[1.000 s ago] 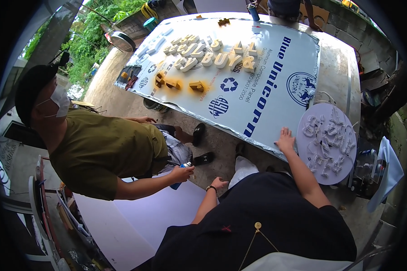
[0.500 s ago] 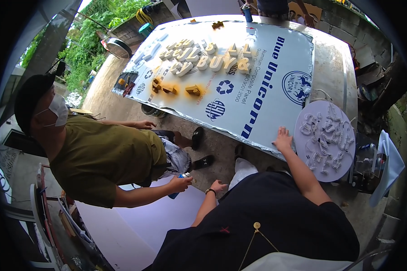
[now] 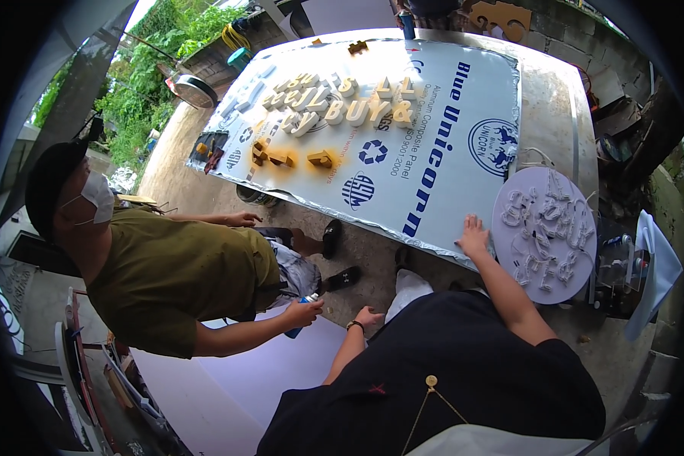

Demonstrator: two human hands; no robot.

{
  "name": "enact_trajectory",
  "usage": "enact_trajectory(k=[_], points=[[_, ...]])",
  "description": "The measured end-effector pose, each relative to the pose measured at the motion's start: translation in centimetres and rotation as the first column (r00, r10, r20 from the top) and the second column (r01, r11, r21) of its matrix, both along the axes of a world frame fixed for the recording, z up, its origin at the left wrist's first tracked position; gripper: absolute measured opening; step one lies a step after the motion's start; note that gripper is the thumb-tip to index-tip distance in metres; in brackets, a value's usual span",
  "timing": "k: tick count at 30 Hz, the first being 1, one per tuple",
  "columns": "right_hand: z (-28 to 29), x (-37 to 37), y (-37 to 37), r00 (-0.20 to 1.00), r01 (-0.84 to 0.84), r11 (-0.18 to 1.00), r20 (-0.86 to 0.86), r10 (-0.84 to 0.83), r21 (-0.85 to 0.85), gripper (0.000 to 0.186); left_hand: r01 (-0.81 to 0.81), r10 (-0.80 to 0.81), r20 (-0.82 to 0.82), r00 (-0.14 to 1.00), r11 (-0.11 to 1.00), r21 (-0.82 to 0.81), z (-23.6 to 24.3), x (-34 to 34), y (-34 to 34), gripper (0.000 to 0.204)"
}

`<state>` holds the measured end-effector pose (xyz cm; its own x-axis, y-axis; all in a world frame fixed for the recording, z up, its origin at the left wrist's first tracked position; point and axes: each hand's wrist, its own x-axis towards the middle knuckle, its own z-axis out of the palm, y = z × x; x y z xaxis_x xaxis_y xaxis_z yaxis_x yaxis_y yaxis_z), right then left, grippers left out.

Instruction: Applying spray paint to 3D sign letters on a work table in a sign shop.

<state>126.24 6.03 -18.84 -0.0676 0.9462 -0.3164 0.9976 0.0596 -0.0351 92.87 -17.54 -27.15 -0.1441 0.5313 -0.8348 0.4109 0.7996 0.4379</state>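
My right hand [image 3: 474, 235] lies flat with fingers spread on the near corner of a large printed white panel [image 3: 452, 216]. My left hand [image 3: 368, 316] hangs low beside my body with loosely bent fingers, and nothing shows in it. Raised white letters [image 3: 346, 109] stand in rows on the panel, several tinged yellow. Closer to its near left edge are brown-gold letter pieces [image 3: 321, 159] with overspray around them. Next to my right hand is a lilac oval board [image 3: 543, 228] bearing pale outlined letters and loose wires.
At left stands a co-worker in an olive shirt [image 3: 182, 266], holding a blue spray can [image 3: 300, 315]. Another person [image 3: 433, 9] is across the table by a second blue can [image 3: 408, 25]. A pale sheet [image 3: 228, 395] lies at lower left. Clutter [image 3: 615, 262] sits right of the oval board.
The view has shifted slightly. Across the table, the other person's hand has drawn in toward their body. My hands have stayed in place.
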Motion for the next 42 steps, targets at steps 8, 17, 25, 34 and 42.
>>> enact_trajectory(k=[8, 17, 25, 34, 42], points=[[0.1, 0.0, 0.1, 1.0, 0.027, 0.999, 0.014, -0.026, -0.047, 0.081, 0.016, -0.016, -0.014, 1.0, 1.0, 0.001, -0.1, 0.4, 0.2, 0.073], [0.2, 0.0, 0.2, 0.999, 0.034, 0.998, 0.022, -0.032, -0.061, 0.082, 0.005, -0.005, 0.004, 1.0, 1.0, -0.013, 1.2, 1.1, 0.5, 0.072], [0.2, 0.1, 0.1, 1.0, 0.012, 0.999, 0.003, -0.012, -0.05, 0.083, 0.046, -0.045, -0.032, 0.998, 0.999, 0.019, 2.1, 1.6, 0.6, 0.071], [0.3, 0.2, 0.1, 1.0, 0.006, 0.999, -0.003, -0.006, -0.049, 0.085, 0.104, -0.103, -0.062, 0.993, 0.995, 0.0, 3.0, 1.9, 1.2, 0.071], [-0.3, 0.2, 0.0, 1.0, -0.001, 1.0, -0.011, 0.001, 0.002, 0.086, 0.09, -0.091, -0.019, 0.996, 0.995, -0.031, 2.3, 1.4, 1.1, 0.07]])
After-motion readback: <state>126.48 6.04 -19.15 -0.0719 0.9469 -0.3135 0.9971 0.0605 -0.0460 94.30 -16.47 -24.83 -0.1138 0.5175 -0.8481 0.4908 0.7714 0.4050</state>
